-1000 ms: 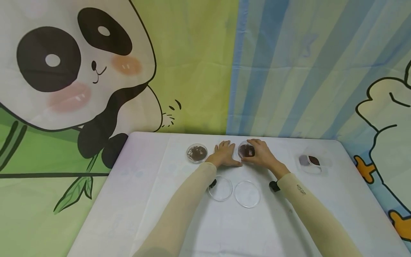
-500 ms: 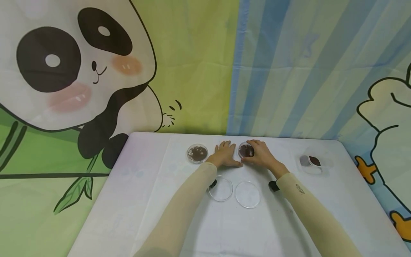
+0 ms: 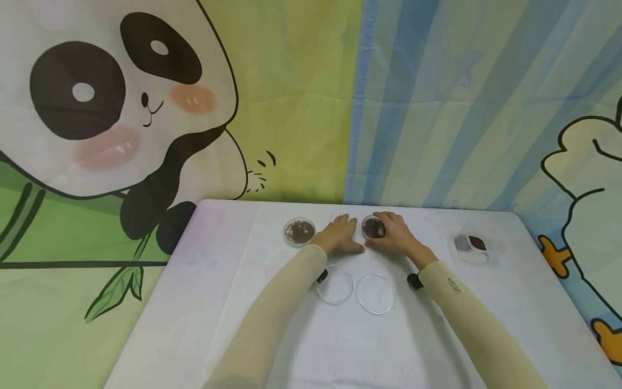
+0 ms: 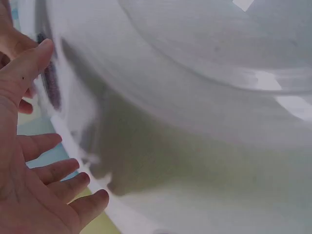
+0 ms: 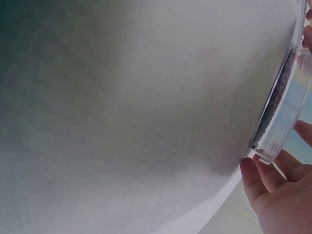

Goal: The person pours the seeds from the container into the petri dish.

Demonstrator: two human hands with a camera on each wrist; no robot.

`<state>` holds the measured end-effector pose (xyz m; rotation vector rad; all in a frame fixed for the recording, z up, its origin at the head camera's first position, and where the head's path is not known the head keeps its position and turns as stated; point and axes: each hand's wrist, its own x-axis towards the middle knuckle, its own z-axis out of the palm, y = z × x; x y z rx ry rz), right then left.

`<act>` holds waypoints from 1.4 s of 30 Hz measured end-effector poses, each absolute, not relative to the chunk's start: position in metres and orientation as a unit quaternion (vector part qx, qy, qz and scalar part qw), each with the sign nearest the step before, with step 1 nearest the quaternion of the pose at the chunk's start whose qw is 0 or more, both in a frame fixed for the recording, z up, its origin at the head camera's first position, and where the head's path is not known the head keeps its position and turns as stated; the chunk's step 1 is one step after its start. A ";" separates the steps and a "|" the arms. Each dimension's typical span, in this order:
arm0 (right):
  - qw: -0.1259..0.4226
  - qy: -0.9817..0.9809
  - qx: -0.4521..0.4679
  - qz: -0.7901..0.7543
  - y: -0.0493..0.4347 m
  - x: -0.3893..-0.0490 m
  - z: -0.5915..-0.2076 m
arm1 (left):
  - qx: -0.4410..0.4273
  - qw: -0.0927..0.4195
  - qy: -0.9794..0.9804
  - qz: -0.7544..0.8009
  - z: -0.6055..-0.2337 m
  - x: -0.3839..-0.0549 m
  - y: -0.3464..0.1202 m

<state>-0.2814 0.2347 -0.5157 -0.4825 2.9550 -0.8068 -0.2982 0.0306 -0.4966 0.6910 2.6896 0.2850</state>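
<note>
My right hand [image 3: 397, 233] grips a round clear petri dish [image 3: 372, 227] of dark brown soil near the table's back edge, thumb at the near side and fingers round the far rim. The right wrist view shows that dish [image 5: 278, 105] edge-on, a dark layer inside it, with fingertips along its wall. Just left of it, my left hand [image 3: 340, 234] lies with fingers spread and nothing held, its thumb tip close to the dish. Another petri dish [image 3: 299, 232], with brown soil and some white specks, sits on the other side of the left hand.
Two clear round lids or dishes [image 3: 376, 294] lie side by side nearer the person, the left one [image 3: 335, 284] partly under the left forearm. At right stands a clear box [image 3: 478, 258] with a white cup [image 3: 461, 243] of dark soil. A printed curtain borders the white table [image 3: 340, 351].
The head view has shifted very slightly. Both hands and the dishes stay where they were.
</note>
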 end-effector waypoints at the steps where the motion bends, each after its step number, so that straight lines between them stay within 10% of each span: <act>1: 0.022 0.953 -0.153 -0.262 0.236 -0.281 -0.515 | 0.247 0.173 0.948 0.104 -0.494 -0.297 0.030; 42: -0.210 0.899 -0.145 -0.356 0.239 -0.125 -0.489 | 0.226 -0.003 0.911 0.344 -0.491 -0.114 -0.102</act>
